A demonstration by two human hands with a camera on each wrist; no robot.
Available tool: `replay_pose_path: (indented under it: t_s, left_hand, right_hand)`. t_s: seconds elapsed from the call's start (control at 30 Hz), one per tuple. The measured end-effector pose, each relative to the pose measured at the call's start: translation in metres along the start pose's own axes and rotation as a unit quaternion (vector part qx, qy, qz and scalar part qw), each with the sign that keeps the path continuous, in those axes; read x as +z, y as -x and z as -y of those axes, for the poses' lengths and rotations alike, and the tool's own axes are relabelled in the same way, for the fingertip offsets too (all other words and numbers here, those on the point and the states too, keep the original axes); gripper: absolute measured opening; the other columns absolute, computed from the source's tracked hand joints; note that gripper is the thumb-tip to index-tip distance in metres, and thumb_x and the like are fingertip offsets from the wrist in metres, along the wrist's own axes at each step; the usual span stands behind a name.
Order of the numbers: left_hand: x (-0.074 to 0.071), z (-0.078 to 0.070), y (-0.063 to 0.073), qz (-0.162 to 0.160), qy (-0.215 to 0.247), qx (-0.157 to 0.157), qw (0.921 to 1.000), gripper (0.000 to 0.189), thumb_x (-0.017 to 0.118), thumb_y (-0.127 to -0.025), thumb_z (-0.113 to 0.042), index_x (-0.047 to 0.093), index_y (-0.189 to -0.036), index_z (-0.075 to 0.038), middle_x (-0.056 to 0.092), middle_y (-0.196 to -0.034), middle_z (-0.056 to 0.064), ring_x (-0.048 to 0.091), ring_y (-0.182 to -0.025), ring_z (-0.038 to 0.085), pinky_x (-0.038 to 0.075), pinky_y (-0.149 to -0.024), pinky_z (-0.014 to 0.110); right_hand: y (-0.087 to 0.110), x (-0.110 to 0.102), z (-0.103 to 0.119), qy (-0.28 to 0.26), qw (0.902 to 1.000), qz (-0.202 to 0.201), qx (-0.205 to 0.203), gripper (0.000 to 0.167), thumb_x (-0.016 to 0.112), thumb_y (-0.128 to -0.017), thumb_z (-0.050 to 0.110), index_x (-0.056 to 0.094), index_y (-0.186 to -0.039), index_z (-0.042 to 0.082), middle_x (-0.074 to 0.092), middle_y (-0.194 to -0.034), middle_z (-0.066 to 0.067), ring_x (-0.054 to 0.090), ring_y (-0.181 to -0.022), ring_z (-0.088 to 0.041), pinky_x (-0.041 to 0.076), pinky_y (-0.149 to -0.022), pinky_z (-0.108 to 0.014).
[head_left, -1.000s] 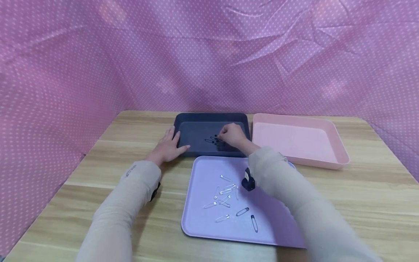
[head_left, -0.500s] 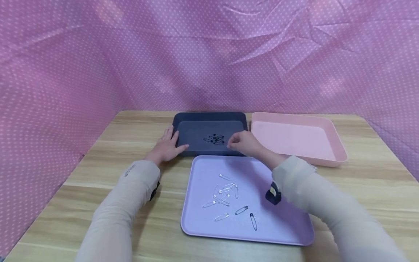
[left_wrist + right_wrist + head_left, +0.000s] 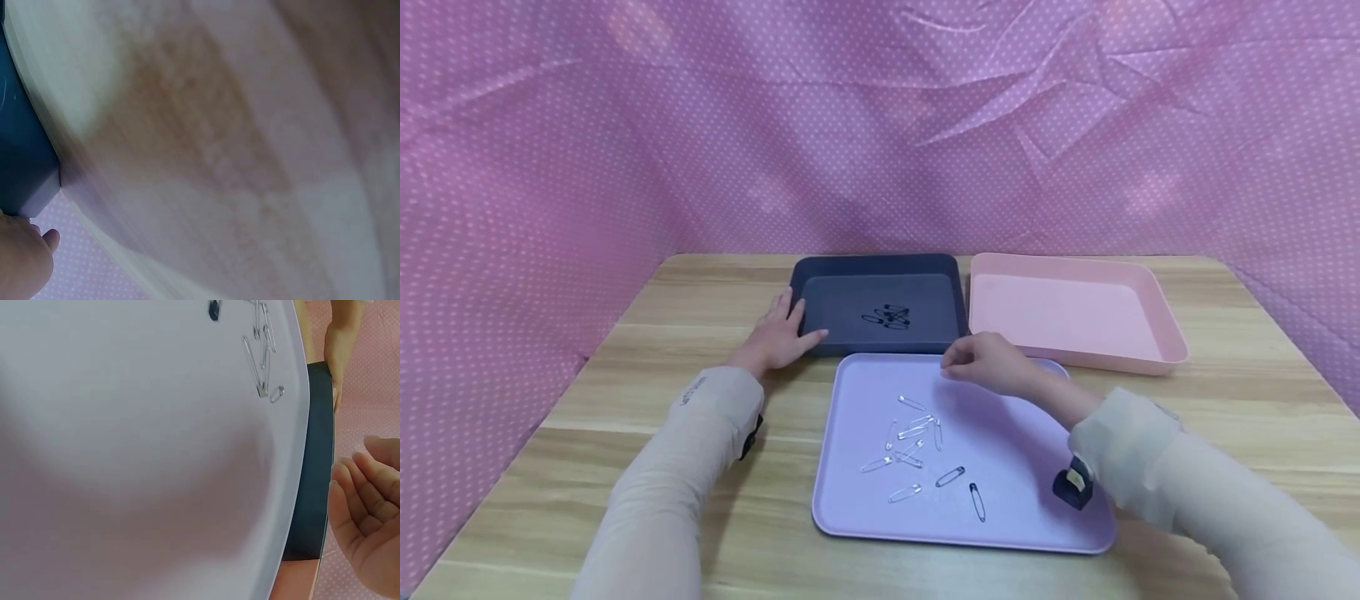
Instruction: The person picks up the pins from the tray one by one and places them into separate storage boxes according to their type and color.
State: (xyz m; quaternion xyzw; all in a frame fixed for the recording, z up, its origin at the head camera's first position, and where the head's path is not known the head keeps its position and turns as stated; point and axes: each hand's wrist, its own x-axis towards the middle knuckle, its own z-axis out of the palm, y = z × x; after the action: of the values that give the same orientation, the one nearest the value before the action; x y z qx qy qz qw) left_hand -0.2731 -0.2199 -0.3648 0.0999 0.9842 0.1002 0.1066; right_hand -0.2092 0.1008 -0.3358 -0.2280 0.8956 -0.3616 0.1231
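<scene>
My left hand rests with spread fingers at the left side of the dark blue tray. In that tray lies a small cluster of black safety pins. My right hand hovers over the far edge of the lilac tray, its fingers loosely bent. The right wrist view shows nothing between the thumb and fingers of this hand. Several silver safety pins lie scattered on the lilac tray. Nearer the front are two black safety pins, apart from each other.
A pink tray stands to the right of the dark one, behind the lilac tray. All three sit on a wooden table. Pink dotted cloth hangs behind and at the sides. Black wrist cameras show below the sleeves.
My right hand has left the black safety pins in the dark tray and drawn back toward me and right, over the lilac tray. The left hand has stayed in place.
</scene>
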Motion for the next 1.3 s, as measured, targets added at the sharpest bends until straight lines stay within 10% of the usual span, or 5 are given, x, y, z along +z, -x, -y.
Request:
replay_pose_path:
  t_s: [1.3]
  left_hand:
    - [-0.001, -0.002, 0.000, -0.004, -0.005, 0.007, 1.0000, 0.083, 0.028, -0.084, -0.060, 0.008, -0.137, 0.000, -0.011, -0.141, 0.019, -0.010, -0.127, 0.032, 0.007, -0.099, 0.048]
  right_hand:
    - [0.055, 0.043, -0.006, 0.011, 0.9875, 0.129, -0.089, 0.012, 0.070, -0.066, 0.001, 0.065, -0.075, 0.006, 0.055, -0.067, 0.008, 0.048, -0.061, -0.002, 0.043, -0.057, -0.019]
